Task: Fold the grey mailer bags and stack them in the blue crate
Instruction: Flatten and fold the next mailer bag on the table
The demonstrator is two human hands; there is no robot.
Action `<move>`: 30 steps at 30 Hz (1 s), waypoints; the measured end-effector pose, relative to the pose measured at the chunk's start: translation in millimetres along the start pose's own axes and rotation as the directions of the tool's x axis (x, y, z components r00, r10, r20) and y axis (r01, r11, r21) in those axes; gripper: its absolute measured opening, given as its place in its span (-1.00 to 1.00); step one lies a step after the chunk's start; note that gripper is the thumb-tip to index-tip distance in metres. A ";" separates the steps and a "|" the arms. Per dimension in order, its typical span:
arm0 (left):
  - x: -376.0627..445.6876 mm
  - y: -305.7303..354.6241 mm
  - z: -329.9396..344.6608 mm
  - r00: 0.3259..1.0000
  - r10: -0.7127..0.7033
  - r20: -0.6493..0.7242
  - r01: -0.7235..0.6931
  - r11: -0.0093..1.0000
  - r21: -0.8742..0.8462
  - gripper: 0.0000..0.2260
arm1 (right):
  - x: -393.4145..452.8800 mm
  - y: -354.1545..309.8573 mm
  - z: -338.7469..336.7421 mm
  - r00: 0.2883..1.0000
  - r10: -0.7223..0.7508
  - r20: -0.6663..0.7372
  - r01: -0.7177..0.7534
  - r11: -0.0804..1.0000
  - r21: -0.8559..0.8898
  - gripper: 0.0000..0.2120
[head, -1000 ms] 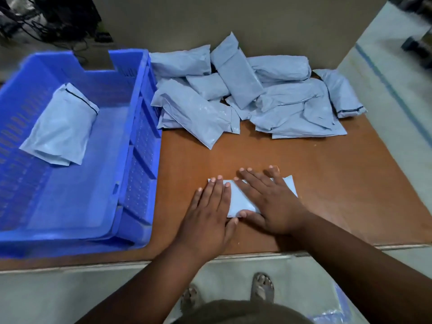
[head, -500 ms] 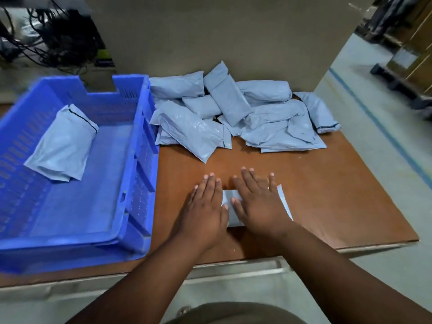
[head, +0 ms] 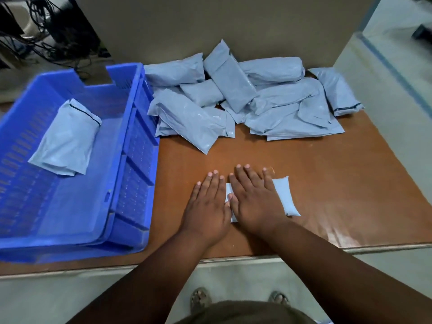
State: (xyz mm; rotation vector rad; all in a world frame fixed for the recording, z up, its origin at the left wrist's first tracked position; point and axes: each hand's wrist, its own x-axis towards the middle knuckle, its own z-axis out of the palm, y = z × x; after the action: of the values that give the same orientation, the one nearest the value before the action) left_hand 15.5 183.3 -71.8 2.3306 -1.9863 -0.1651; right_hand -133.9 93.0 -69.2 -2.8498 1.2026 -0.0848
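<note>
A folded grey mailer bag (head: pixel 284 197) lies flat on the brown table near its front edge. My left hand (head: pixel 208 204) and my right hand (head: pixel 253 199) press down on it side by side with straight fingers, covering most of it. A pile of several grey mailer bags (head: pixel 233 99) fills the back of the table. The blue crate (head: pixel 138 146) stands at the left with one folded grey bag (head: pixel 67 139) lying inside against its far left part.
The brown table (head: pixel 327 183) ends at a front edge close to my body and at a right edge beside pale floor. A beige wall rises behind the pile. Dark cables hang at the top left behind the crate.
Both hands stay pressed on the folded bag; the right hand has slid a little left over it. The camera view has shifted.
</note>
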 end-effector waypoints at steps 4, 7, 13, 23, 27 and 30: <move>0.5 -0.6 1.8 1.000 0.013 -0.001 -0.013 1.000 -0.013 -0.37 | -0.4 2.3 1.9 1.000 -0.003 0.003 0.003 1.000 0.005 -0.40; -0.8 0.6 2.3 1.000 0.014 -0.001 -0.014 1.000 -0.008 -0.37 | -2.1 2.5 0.6 1.000 0.008 0.018 -0.008 1.000 0.028 -0.40; -7.6 5.7 -6.9 0.998 -0.042 0.052 0.040 0.999 0.030 -0.38 | -5.8 1.7 -5.9 0.995 0.018 0.095 -0.027 0.995 0.094 -0.39; 4.8 34.1 -28.4 0.998 0.044 0.043 -0.044 0.999 -0.007 -0.29 | -7.0 44.4 -39.0 0.995 -0.052 0.079 0.046 0.996 0.078 -0.40; 18.0 51.6 -14.8 0.996 0.074 0.040 -0.075 0.997 0.025 -0.32 | -14.9 63.4 -28.1 0.991 -0.049 0.128 0.046 0.999 0.029 -0.36; 19.6 51.7 -2.3 0.997 0.071 0.020 -0.072 0.996 0.052 -0.37 | -23.0 65.3 -11.7 0.993 -0.042 0.114 0.042 0.999 0.007 -0.35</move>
State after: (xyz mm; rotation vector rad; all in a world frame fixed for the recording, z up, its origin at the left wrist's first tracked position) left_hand -31.7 155.7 -63.7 2.2928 -2.1040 -0.1321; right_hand -197.4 63.7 -62.6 -2.8326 1.1194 0.0720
